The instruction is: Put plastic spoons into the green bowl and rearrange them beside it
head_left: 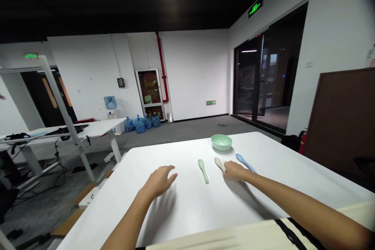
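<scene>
Three spoons lie on the white table (187, 199). My right hand (234, 171) is closed on the handle of the beige spoon (218, 163), whose bowl end points away from me. Just right of that hand is the blue spoon (243, 161), its handle partly hidden behind my wrist. The green spoon (202, 170) lies to the left of the beige one, untouched. Over the table's left part hovers my left hand (161, 179), thumb and fingers apart, holding nothing. A green bowl (222, 147) stands upright beyond the spoons, near the far edge.
At the left stands another white table (101, 126) with cables and dark items, beside a metal frame (63, 113). Blue water jugs (140, 125) sit on the floor by the far wall. A brown panel (340, 125) rises close on the right.
</scene>
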### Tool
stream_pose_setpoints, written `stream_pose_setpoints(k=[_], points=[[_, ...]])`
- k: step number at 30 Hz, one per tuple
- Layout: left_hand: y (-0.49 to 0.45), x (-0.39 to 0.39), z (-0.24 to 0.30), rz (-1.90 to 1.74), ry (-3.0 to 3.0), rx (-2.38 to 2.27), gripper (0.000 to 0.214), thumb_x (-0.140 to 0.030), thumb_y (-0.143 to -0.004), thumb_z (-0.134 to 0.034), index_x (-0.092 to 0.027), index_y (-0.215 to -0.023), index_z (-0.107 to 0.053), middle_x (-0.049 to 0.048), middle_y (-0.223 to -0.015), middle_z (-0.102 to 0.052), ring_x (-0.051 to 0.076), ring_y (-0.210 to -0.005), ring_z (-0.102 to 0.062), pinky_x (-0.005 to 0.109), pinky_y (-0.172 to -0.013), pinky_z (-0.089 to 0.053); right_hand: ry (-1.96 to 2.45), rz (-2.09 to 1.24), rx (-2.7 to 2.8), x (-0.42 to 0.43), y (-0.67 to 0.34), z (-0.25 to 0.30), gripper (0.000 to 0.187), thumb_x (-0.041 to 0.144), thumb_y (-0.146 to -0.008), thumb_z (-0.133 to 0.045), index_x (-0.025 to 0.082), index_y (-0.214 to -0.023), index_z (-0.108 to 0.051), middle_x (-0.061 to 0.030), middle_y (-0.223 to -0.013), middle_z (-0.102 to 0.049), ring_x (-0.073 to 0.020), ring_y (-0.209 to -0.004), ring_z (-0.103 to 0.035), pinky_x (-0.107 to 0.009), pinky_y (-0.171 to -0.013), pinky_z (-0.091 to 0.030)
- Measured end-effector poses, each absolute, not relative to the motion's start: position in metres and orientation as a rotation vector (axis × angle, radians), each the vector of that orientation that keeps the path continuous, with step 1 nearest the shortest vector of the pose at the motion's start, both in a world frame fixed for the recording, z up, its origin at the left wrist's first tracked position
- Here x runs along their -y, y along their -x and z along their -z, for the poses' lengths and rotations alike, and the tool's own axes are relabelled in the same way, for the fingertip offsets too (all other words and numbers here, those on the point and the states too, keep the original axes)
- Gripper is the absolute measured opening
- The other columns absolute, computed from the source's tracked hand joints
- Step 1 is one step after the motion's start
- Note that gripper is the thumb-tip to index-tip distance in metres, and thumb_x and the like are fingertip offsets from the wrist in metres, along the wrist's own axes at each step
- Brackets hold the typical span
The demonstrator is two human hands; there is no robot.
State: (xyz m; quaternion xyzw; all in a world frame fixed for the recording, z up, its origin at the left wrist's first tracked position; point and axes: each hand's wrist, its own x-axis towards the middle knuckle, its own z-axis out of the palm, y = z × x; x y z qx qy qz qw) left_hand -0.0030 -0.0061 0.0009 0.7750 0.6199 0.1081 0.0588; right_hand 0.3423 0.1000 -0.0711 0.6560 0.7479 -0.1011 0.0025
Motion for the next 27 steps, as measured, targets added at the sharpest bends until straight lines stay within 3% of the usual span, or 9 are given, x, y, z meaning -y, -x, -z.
stream_pose_setpoints(k=[7,16,27], points=[[0.003,0.006,-0.001,-0.333,-2.327,-1.879,0.055,-0.056,-0.092,-0.036,-0.024,-0.132,-0.056,0.0081,-0.134,-0.061,0.03,-0.124,-0.054,0.041,-0.099,-0.044,-2.083,0.218,-2.503,-0.116,-0.352,0.054,0.026,0.037,-0.084,-0.051,0.016,-0.071,-0.059,-0.0086,-0.077,-0.065,-0.0185,-0.069,-0.059,-0.028,-0.06,-0.034],[0.004,0.005,-0.002,-0.339,-2.31,-1.864,0.055,-0.054,-0.092,-0.036,-0.023,-0.133,-0.056,0.0083,-0.135,-0.06,0.029,-0.125,-0.053,0.043,-0.101,-0.042,-2.47,0.052,-2.335,-0.165,-0.372,0.017,0.032,0.041,-0.087,-0.046,0.017,-0.09,-0.066,-0.0136,-0.095,-0.068,-0.0244,-0.082,-0.064,-0.028,-0.063,-0.04],[0.005,-0.001,0.001,-0.335,-2.27,-1.875,0.054,-0.056,-0.093,-0.036,-0.026,-0.133,-0.055,0.0065,-0.136,-0.06,0.028,-0.127,-0.052,0.041,-0.101,-0.042,-2.583,0.011,-2.209,-0.212,-0.381,0.043,0.035,0.037,-0.086,-0.048,0.013,-0.1,-0.069,-0.0189,-0.104,-0.068,-0.0284,-0.093,-0.066,-0.033,-0.072,-0.046]])
